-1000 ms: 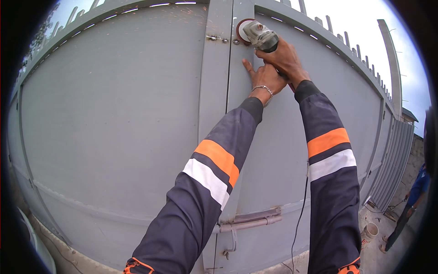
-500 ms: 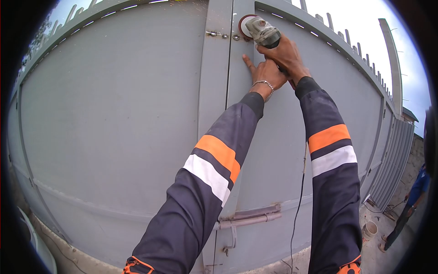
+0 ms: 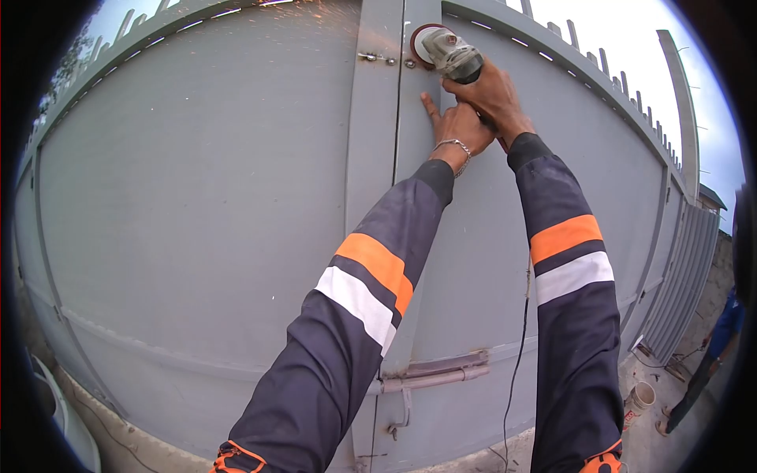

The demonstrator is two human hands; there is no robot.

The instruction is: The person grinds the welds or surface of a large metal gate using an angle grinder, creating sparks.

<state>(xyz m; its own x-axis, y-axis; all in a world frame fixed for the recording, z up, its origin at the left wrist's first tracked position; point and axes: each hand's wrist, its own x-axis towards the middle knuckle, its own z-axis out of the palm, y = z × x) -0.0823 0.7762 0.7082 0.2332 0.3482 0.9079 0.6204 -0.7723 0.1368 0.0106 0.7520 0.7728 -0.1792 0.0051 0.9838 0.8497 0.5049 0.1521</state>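
An angle grinder (image 3: 453,54) is held up against the grey metal gate (image 3: 229,181), its reddish disc at the right leaf near the centre seam. My right hand (image 3: 495,96) wraps around the tool just behind its head. Lower down, my left hand (image 3: 459,128) is closed around the grinder's body, its index finger stretched up toward the gate; part of this grip is hidden. Orange sparks (image 3: 319,16) fly left from the disc. Several small rough metal stubs (image 3: 380,59) sit across the seam beside the disc.
A sliding bolt (image 3: 434,378) is fixed low on the gate. The black power cord (image 3: 516,355) hangs beside my right sleeve. At the right are a bucket (image 3: 641,394) and a person in blue (image 3: 724,327). Spikes line the gate's top. A pale rounded object (image 3: 67,418) stands lower left.
The spray of sparks to the left has grown brighter and wider. Both hands and the grinder stay at nearly the same spot, while the view has shifted slightly.
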